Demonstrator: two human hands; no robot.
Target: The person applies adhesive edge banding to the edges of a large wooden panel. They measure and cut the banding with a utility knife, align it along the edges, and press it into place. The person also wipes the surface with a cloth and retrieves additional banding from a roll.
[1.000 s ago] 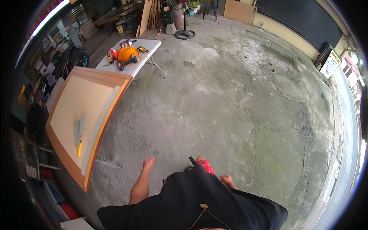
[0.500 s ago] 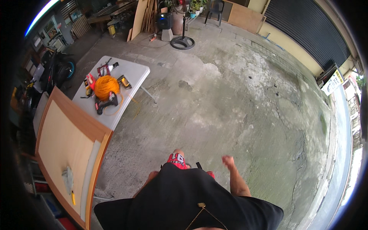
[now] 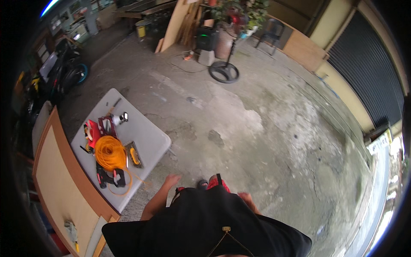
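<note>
"What's over on the left there?"

"A wood-framed panel (image 3: 64, 175). Toward its near end lie a grey thing (image 3: 70, 231), too blurred for me to name, and something small and yellow (image 3: 77, 247) right beside it. Its brown border runs along the left edge of the white table (image 3: 147, 132)."

"And on the table itself?"

"By the left edge, a red tool (image 3: 91, 132). Next the coil of orange cord (image 3: 110, 153), about midway between the far and near corners, then a black-and-red power tool (image 3: 118, 177) toward the near corner, and a yellow-handled trowel (image 3: 135, 156) just right of the coil, toward the right edge."

"Where's the left hand (image 3: 172, 179)?"

"Out past that right edge, apart from the table, loose and free, fingers slightly bent. Farther off on the concrete floor (image 3: 188, 100) stands a black fan base (image 3: 224, 72)."

"And the right hand (image 3: 245, 198)?"

"Close by the black shirt (image 3: 205, 218), partly hidden; I can't tell whether it's clenched or grasping anything. Well beyond it there's a black chair (image 3: 272, 32)."
</note>
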